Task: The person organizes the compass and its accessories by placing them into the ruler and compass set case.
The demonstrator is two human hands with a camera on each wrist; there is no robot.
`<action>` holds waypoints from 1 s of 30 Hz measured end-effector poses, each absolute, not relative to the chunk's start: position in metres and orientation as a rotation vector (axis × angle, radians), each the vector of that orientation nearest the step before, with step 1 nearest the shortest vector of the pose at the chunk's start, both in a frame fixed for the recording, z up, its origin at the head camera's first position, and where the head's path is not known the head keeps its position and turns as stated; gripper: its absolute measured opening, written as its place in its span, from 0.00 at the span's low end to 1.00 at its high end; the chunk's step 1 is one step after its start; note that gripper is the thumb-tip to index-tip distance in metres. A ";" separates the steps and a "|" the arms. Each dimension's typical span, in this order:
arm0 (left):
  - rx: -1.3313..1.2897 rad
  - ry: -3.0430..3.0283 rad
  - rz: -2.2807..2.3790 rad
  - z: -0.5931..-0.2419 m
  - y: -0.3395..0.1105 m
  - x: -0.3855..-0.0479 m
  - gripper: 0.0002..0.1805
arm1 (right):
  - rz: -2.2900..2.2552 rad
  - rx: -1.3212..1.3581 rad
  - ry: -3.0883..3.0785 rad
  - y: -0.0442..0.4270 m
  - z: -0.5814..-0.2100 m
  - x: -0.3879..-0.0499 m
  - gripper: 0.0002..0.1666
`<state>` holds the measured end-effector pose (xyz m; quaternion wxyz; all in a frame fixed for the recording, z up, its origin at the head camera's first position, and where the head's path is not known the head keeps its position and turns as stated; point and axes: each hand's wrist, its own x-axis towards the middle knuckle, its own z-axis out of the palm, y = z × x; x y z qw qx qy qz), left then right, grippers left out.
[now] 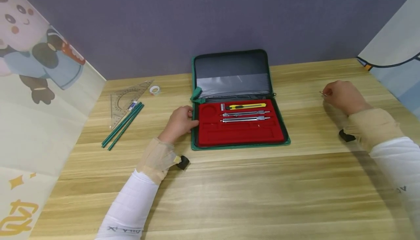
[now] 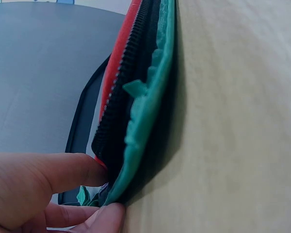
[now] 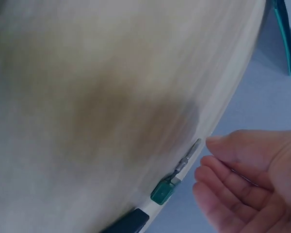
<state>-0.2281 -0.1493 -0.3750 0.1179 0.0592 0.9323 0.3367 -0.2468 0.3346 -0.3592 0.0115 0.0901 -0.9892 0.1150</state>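
Note:
A green zip case (image 1: 241, 146) lies unfolded, its red tray (image 1: 210, 127) holding a yellow utility knife (image 1: 251, 106) and two metal compasses (image 1: 244, 120). At the tray's left edge my left hand (image 1: 178, 123) pinches the case's rim; the left wrist view shows fingers on either side of the green edging (image 2: 143, 109). Off to the right, my right hand (image 1: 342, 96) hovers low with curled fingers. A small tool with a green handle (image 3: 163, 191) and metal tip is close by its fingertips. Whether the fingers grip it cannot be told.
Left of the case lie a clear set square (image 1: 116, 110), several green pencils (image 1: 123, 127), a small white-and-blue piece (image 1: 132, 105) and a white tape roll (image 1: 155, 90). The case's lid (image 1: 233, 72) leans towards the grey wall (image 1: 229, 14) behind the table.

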 end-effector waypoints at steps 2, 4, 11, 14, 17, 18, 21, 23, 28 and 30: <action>0.170 2.726 0.985 -0.375 -0.149 -0.228 0.28 | 0.355 0.256 -3.099 0.335 -0.359 -0.247 0.11; 0.166 2.723 0.989 -0.376 -0.149 -0.228 0.28 | 0.349 0.235 -3.127 0.336 -0.358 -0.248 0.11; 0.179 2.727 0.992 -0.374 -0.149 -0.227 0.28 | 0.317 0.208 -3.210 0.338 -0.357 -0.253 0.14; 0.180 2.723 0.997 -0.373 -0.149 -0.226 0.28 | 0.294 0.201 -3.234 0.338 -0.357 -0.254 0.14; 0.178 2.724 0.996 -0.372 -0.148 -0.226 0.28 | 0.291 0.195 -3.252 0.337 -0.358 -0.255 0.13; 0.179 2.726 0.993 -0.372 -0.148 -0.226 0.28 | 0.293 0.196 -3.256 0.337 -0.358 -0.255 0.13; 0.181 2.729 0.987 -0.372 -0.148 -0.226 0.28 | 0.306 0.210 -3.253 0.336 -0.358 -0.255 0.12; 0.182 2.729 0.983 -0.372 -0.148 -0.226 0.28 | 0.306 0.236 -3.249 0.336 -0.359 -0.256 0.11; 0.178 2.732 0.975 -0.372 -0.149 -0.227 0.28 | 0.309 0.330 -3.248 0.333 -0.361 -0.257 0.07; 0.176 2.734 0.970 -0.373 -0.149 -0.227 0.28 | 0.314 0.364 -3.249 0.332 -0.362 -0.257 0.05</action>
